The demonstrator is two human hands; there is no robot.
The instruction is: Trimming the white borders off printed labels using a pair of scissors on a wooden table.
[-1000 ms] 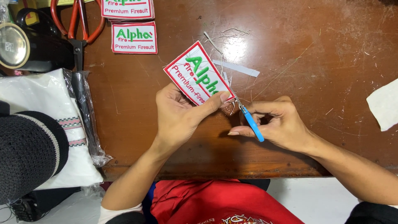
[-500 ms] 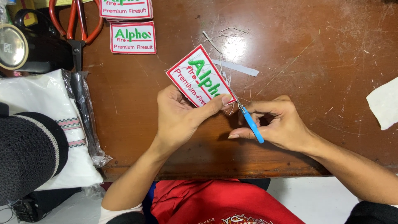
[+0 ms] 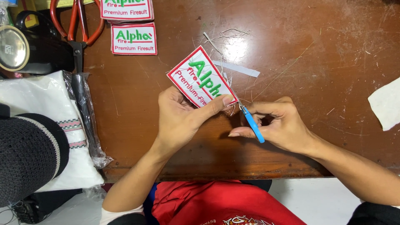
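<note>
patch turned a little in the left hand, cutter kept at its lower corner

the embroidered patch (white ground, red stitched border, green and red lettering) is held above the tabletop, tilted with one corner up and away. compared with a second ago it has been rotated slightly and shifted toward the upper left, so that a fresh stretch of the lower right edge is presented. it is pinched by the left hand, thumb pressed on the face near the lower corner and fingers curled behind. the blue-handled thread cutter is pinched in the right hand, fingers pressed together around it, its tip just beside the patch's lower corner; this hand has hardly moved. the edge trimming is judged to be proceeding along the border by small turns.

loose threads and a pale strip lie on the tabletop just beyond the patch. two more patches rest further off to the upper left, beside red-handled scissors. a white bagged bundle lies at the left edge, and a white scrap at the right.
</note>
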